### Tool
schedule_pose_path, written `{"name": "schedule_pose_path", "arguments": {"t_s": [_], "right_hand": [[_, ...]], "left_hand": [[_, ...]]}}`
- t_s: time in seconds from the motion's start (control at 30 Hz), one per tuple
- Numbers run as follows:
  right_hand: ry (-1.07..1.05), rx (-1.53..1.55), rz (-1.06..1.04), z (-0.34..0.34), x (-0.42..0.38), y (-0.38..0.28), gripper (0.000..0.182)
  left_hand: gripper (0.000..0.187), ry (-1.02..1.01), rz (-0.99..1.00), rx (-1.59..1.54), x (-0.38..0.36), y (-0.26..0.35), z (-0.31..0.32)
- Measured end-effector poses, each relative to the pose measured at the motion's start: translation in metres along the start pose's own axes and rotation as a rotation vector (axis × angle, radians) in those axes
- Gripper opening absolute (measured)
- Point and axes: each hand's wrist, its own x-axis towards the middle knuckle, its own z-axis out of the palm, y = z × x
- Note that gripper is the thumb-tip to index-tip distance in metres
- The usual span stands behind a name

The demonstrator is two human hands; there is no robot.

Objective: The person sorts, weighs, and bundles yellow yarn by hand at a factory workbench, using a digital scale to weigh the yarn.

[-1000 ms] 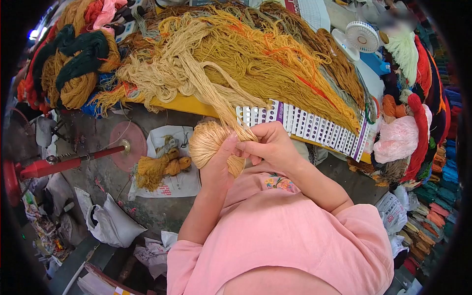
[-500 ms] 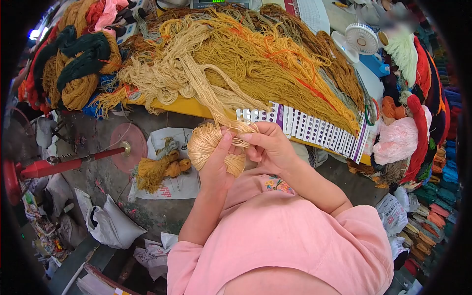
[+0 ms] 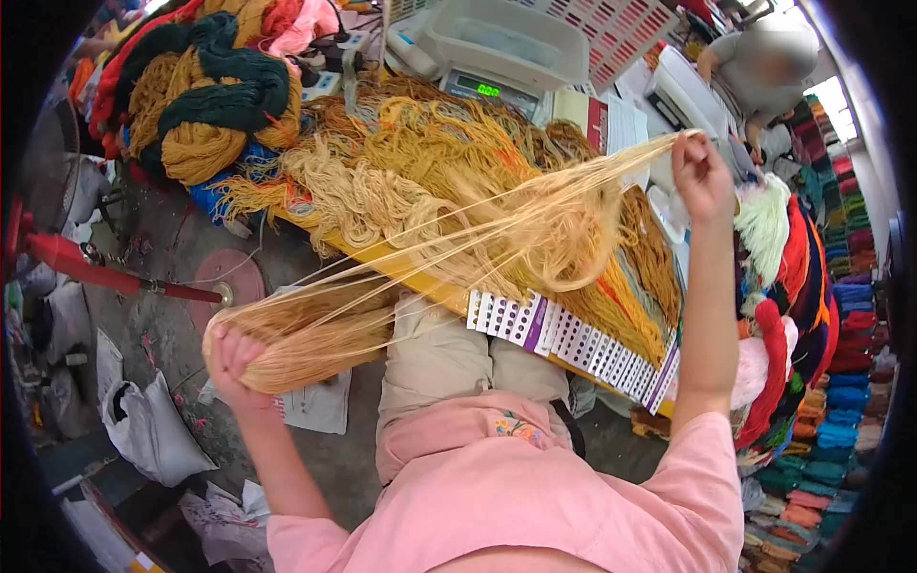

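Note:
A skein of pale golden yarn point(image 3: 320, 346) is stretched between my two hands. My left hand point(image 3: 236, 363), out at the lower left, is closed around its thick bunched end. Raised at the upper right, my right hand point(image 3: 704, 180) pinches the other end of the strands. Loose loops of this yarn point(image 3: 573, 239) hang blurred below the right-hand stretch, over the yarn heap. Beneath the strands, beige yarn point(image 3: 353, 186) and mustard-orange yarn point(image 3: 454, 143) lie piled on the yellow-edged table point(image 3: 368, 256).
Punched white cards point(image 3: 592, 344) line the table's near edge. Behind the heap stand a scale point(image 3: 492, 93) and a plastic tub point(image 3: 506, 43). A red metal arm point(image 3: 115, 272) juts in from the left. Another person point(image 3: 764, 72) is at the far right, near hanging coloured yarns point(image 3: 788, 258).
My hands have moved from close together in front of me to wide apart, left one down-left, right one up-right. The compact yarn bundle is now drawn out into long strands. The view has shifted.

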Motion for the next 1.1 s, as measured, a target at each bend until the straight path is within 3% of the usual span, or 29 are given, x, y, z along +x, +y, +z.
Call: {"name": "schedule_pose_path", "arguments": {"t_s": [0.1, 0.17, 0.23, 0.3, 0.43, 0.47, 0.5, 0.53, 0.57, 0.6, 0.63, 0.67, 0.7, 0.73, 0.77, 0.8, 0.83, 0.87, 0.9, 0.93, 1.0, 1.03, 1.1], "right_hand": [[0.013, -0.223, -0.153, 0.016, 0.05, -0.032, 0.015], [0.122, -0.311, -0.244, 0.024, 0.076, -0.049, 0.018], [0.161, -0.324, -0.128, 0.041, 0.087, -0.037, 0.018], [0.079, -0.469, -0.184, 0.061, 0.099, -0.018, 0.016], [0.132, -0.472, -0.379, 0.065, 0.135, -0.028, 0.01], [0.199, -0.517, -0.484, 0.067, 0.139, -0.029, 0.008], [0.366, -0.588, -0.611, 0.081, 0.133, -0.024, 0.009], [0.116, -0.717, -0.459, 0.074, 0.132, -0.041, 0.009], [-0.133, -0.836, -0.304, 0.066, 0.131, -0.059, 0.01], [-0.079, -1.205, -0.208, 0.088, 0.11, -0.029, 0.014], [0.007, -1.44, -0.032, 0.108, 0.087, 0.006, 0.017], [-0.065, -1.584, 0.188, 0.118, 0.075, 0.025, 0.016], [-0.124, -1.563, 0.212, 0.135, 0.069, 0.043, 0.016], [-0.184, -1.537, 0.238, 0.15, 0.064, 0.052, 0.017], [-0.454, -1.577, 0.244, 0.161, 0.081, 0.042, 0.022], [-0.508, -1.517, 0.149, 0.178, 0.092, 0.036, 0.024], [-0.418, -1.463, 0.051, 0.191, 0.106, 0.028, 0.021], [-0.395, -1.353, 0.108, 0.197, 0.134, 0.0, 0.019], [-0.294, -1.335, 0.031, 0.199, 0.15, -0.015, 0.018], [-0.196, -1.313, -0.044, 0.201, 0.164, -0.028, 0.017], [-0.009, -1.376, -0.126, 0.196, 0.193, -0.07, 0.017], [-0.02, -1.375, -0.131, 0.201, 0.199, -0.068, 0.017], [0.068, -1.532, -0.412, 0.204, 0.204, -0.07, 0.017]], "left_hand": [[0.014, 0.178, 0.016, -0.143, -0.021, 0.077, -0.071], [0.016, 0.404, 0.134, 0.106, -0.05, 0.13, -0.12], [0.021, 0.679, 0.268, 0.201, -0.079, 0.161, -0.143], [0.016, 1.124, 0.535, 0.373, -0.087, 0.173, -0.156], [0.012, 0.963, 0.5, 0.339, -0.163, 0.26, -0.293], [0.027, 1.174, 0.395, 0.447, -0.185, 0.327, -0.331], [0.027, 1.173, 0.396, 0.44, -0.201, 0.264, -0.3], [0.029, 1.697, 0.626, 0.396, -0.188, 0.263, -0.248], [0.029, 1.561, 0.476, 0.767, -0.21, 0.268, -0.261], [0.03, 1.386, 0.313, 1.118, -0.235, 0.267, -0.274], [0.03, 1.378, 0.306, 1.116, -0.239, 0.259, -0.283], [0.029, 1.351, 0.379, 0.761, -0.238, 0.251, -0.291], [0.028, 1.296, 0.445, 0.409, -0.232, 0.246, -0.295], [0.028, 1.285, 0.448, 0.413, -0.199, 0.181, -0.239], [0.013, 1.245, 0.224, 0.507, -0.156, 0.141, -0.18], [0.012, 1.208, 0.2, 0.512, -0.154, 0.128, -0.187], [0.011, 1.172, 0.177, 0.511, -0.151, 0.118, -0.201], [0.009, 1.058, 0.022, 0.504, -0.151, 0.113, -0.211], [0.009, 0.941, -0.129, 0.493, -0.153, 0.109, -0.218], [0.008, 1.007, -0.278, 0.571, -0.133, 0.086, -0.18], [0.008, 0.952, -0.402, 0.595, -0.13, 0.069, -0.182], [0.007, 0.958, -0.439, 0.633, -0.124, 0.058, -0.166], [0.008, 1.002, -0.521, 0.662, -0.116, 0.045, -0.156]]}}
